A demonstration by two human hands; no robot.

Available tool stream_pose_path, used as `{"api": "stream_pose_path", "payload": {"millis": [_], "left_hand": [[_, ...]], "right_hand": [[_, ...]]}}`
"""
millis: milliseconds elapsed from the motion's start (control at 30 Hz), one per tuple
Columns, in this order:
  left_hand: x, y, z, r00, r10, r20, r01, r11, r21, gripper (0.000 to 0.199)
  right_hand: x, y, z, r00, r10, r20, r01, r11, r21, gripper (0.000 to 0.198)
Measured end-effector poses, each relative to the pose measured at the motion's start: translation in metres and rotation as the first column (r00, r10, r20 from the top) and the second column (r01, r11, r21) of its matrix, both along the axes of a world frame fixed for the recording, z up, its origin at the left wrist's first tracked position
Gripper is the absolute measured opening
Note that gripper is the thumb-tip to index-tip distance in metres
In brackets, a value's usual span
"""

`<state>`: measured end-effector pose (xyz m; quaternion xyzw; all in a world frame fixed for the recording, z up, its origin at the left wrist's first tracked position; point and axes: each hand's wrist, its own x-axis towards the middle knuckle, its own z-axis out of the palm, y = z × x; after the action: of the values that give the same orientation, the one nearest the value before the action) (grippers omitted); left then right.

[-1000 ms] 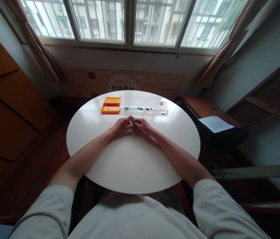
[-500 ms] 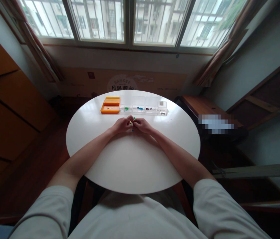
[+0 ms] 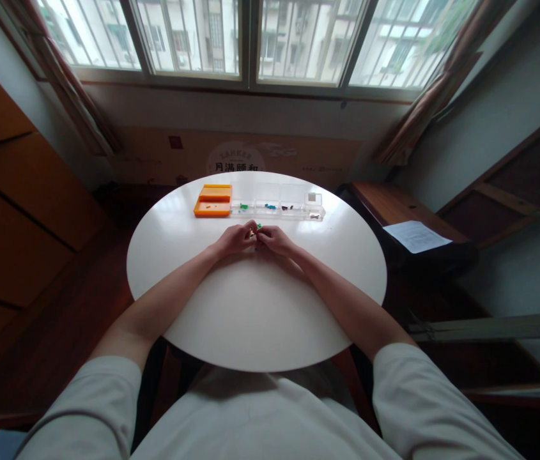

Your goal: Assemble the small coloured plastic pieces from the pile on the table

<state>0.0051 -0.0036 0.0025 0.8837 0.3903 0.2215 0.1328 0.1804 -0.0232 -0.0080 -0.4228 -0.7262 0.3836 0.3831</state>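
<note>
My left hand (image 3: 236, 240) and my right hand (image 3: 274, 240) meet over the middle of the white round table (image 3: 250, 319), fingers closed in a pinch. Between their fingertips is a small green-and-coloured piece (image 3: 259, 226), too small and too covered by fingers to name. A tiny blue bit (image 3: 256, 248) shows just below the fingertips; whether it is part of the same piece I cannot tell. Beyond the hands stands an open orange box (image 3: 212, 213) with small orange bits inside. Beside it, clear open boxes (image 3: 277, 191) hold small green, blue, dark and whitish parts.
A brown wooden bench (image 3: 375, 198) to the right of the table carries a printed sheet of paper (image 3: 416, 236). Orange-brown cabinets (image 3: 11, 211) line the left side. Past the table are a wall and a barred window (image 3: 193, 38).
The view has shifted very slightly. Both hands stay together at the same spot, with the small piece between their fingertips.
</note>
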Motion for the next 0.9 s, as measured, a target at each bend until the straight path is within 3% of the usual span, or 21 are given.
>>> {"api": "stream_pose_path", "payload": {"millis": [900], "left_hand": [[-0.0013, 0.0026, -0.0039, 1.000, -0.024, 0.018, 0.024, 1.000, -0.002, 0.028]], "right_hand": [[0.0004, -0.0016, 0.0016, 1.000, -0.008, 0.024, 0.008, 1.000, 0.010, 0.018]]}}
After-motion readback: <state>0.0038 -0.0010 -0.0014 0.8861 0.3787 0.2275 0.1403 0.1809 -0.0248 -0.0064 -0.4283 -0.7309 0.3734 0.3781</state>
